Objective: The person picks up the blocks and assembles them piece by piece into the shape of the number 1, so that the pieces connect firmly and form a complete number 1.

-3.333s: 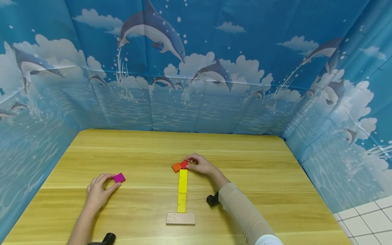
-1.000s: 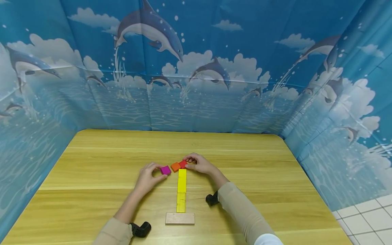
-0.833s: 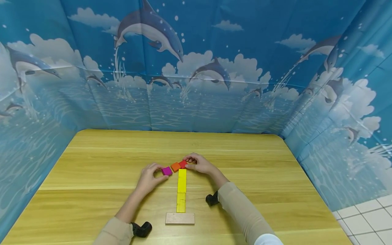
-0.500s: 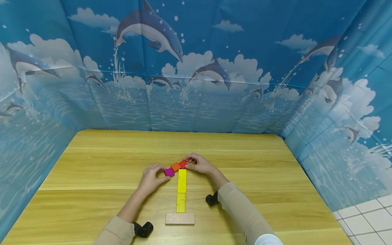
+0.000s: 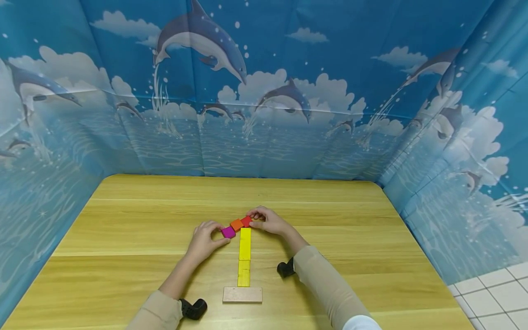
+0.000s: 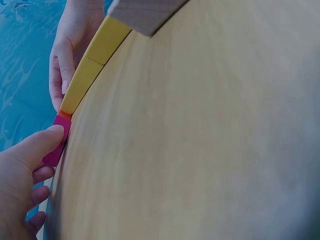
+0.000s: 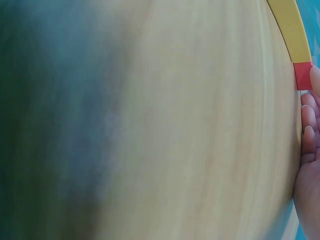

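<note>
My left hand (image 5: 205, 240) pinches a magenta block (image 5: 228, 232) between thumb and fingers; in the left wrist view the thumb lies on that block (image 6: 56, 150). The magenta block meets the lower left side of an orange block (image 5: 236, 224). A red block (image 5: 246, 221) adjoins the orange one, making a slanting row. My right hand (image 5: 270, 222) holds the red block at its right end with thumb and fingers. Just below the row, two yellow blocks (image 5: 245, 244) stand end to end in a line, down to a plain wooden block (image 5: 242, 294) lying crosswise.
All the blocks lie on a yellow wood-grain table (image 5: 350, 215). A dolphin-print curtain (image 5: 264, 137) rises behind and along both sides. Black wrist devices (image 5: 194, 309) sit at the sleeves, close to the tabletop.
My left hand has carried the magenta block rightward from the left part of the table, then slid it against the orange block. My right hand has stayed at the red block.
</note>
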`<state>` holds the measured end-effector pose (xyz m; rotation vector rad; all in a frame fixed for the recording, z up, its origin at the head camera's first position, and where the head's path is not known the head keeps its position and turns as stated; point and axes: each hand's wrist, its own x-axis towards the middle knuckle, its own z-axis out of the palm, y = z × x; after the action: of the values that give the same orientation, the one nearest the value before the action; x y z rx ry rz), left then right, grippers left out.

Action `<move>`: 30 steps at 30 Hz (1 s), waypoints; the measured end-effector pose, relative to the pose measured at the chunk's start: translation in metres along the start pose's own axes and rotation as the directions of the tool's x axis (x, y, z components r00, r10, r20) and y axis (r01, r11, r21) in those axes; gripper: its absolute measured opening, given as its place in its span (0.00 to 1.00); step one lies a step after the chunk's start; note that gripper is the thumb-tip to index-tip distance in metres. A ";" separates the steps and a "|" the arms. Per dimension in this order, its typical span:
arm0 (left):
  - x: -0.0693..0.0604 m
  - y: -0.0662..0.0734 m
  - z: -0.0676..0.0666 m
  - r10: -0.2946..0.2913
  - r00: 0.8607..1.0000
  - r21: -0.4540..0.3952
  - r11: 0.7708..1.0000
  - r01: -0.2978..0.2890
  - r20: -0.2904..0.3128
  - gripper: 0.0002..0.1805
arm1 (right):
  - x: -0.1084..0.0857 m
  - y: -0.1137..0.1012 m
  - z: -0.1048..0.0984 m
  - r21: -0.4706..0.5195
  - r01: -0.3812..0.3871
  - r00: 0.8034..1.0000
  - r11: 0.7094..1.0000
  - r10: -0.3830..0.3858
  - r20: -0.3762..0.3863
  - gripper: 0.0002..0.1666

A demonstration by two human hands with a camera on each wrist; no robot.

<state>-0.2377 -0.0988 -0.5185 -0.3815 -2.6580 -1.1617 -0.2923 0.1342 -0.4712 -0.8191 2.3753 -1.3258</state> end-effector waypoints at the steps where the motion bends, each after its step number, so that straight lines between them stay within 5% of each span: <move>1: 0.000 0.000 0.000 -0.003 1.000 0.001 1.000 0.003 0.001 0.16 | 0.000 0.000 0.000 0.001 0.001 1.000 1.000 -0.001 -0.001 0.18; 30: 0.000 0.001 0.001 -0.024 1.000 -0.002 1.000 0.024 0.013 0.18 | 0.000 0.004 0.000 -0.006 0.001 1.000 1.000 -0.001 0.002 0.18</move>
<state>-0.2376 -0.0977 -0.5185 -0.3589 -2.6794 -1.1738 -0.2937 0.1353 -0.4745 -0.8226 2.3785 -1.3186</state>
